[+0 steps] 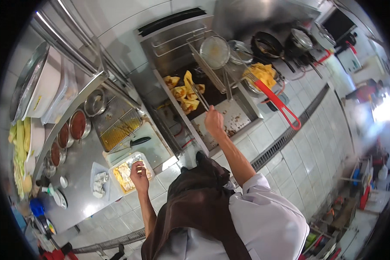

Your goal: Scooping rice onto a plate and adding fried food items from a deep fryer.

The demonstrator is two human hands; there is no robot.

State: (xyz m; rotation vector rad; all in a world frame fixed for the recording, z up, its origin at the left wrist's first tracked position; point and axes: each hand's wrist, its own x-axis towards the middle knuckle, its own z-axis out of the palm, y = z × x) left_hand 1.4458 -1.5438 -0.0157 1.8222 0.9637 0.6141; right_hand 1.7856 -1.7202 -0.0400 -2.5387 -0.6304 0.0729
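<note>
My right hand [214, 121] is closed around the handle of metal tongs [200, 95], whose far end reaches among folded yellow pastries [180, 92] in the dark oil of a deep fryer [198, 125]. My left hand [139, 174] is over the edge of a white plastic tub [123, 178] with yellow and white food inside; its fingers are curled, and whether they hold anything is unclear. A wire fry basket [208, 70] and a round strainer [215, 52] rest over the fryer's back right part. A red-handled utensil [276, 100] lies across a heap of yellow fried pieces [262, 75].
On the left, a steel counter [81, 175] bears bowls of red sauce [78, 123], a rack on a tray [120, 130] and a black-handled knife [139, 141] on a cutting board [149, 133]. Right of the fryer are a frying pan [267, 45] and a lidded pot [301, 39]. A floor drain [289, 130] crosses the tiles.
</note>
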